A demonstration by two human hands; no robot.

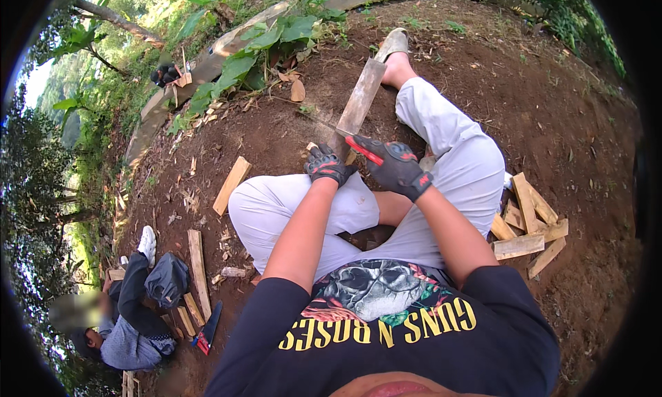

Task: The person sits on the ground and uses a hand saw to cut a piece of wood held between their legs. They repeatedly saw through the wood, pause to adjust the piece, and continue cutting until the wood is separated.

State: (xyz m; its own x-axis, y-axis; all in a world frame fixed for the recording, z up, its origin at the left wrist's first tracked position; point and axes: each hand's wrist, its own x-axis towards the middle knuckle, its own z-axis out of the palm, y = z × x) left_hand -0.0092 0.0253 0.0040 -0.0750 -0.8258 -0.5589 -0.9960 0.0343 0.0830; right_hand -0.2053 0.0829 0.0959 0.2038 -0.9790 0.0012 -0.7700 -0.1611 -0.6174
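Observation:
A long weathered board (363, 97) runs away from me on the ground, its far end against my sandalled foot (394, 45). My gloved left hand (326, 164) is closed at the board's near end, over a small pale piece of wood (312, 147) that pokes out past the fingers. In my gloved right hand (394, 164) is the red handle of a handsaw (343, 131). Its thin blade, seen nearly edge-on, points to the far left across the board, just beyond my left hand. Whether the teeth touch wood I cannot tell.
Cut wood pieces (529, 221) lie piled at my right. Left of my knee is a loose block (232, 185). A person (138, 328) sits at lower left, near planks (198, 273) and another saw (207, 331). Another person (165, 74) is at far left, by a low curb (207, 69).

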